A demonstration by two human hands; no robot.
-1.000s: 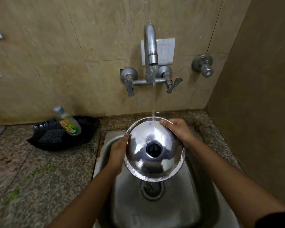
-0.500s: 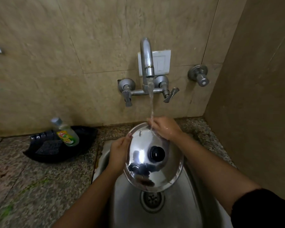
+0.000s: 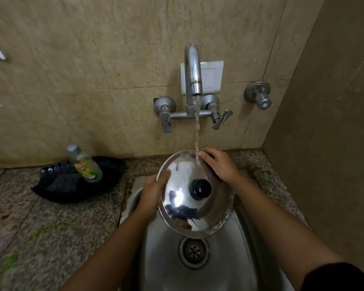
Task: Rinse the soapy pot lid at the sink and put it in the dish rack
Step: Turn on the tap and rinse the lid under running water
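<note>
A shiny steel pot lid (image 3: 183,204) with a black knob (image 3: 200,189) is held tilted over the steel sink (image 3: 162,259). Its domed top faces me. My left hand (image 3: 152,192) grips the lid's left rim, thumb on the top surface. My right hand (image 3: 219,164) lies flat on the lid's upper right part, fingers spread over the metal. Water from the wall tap (image 3: 192,70) falls in a thin stream onto the lid's far edge, just beside my right fingertips. No dish rack is in view.
A black tray (image 3: 57,192) on the granite counter (image 3: 40,227) to the left holds a dish-soap bottle (image 3: 85,164) and a dark scrubber (image 3: 61,182). The sink drain (image 3: 193,252) lies below the lid. A tiled side wall (image 3: 334,122) closes in on the right.
The lid has tipped and turned so its knob sits more to the right. My right hand slid from the far rim onto the lid's top surface under the stream.
</note>
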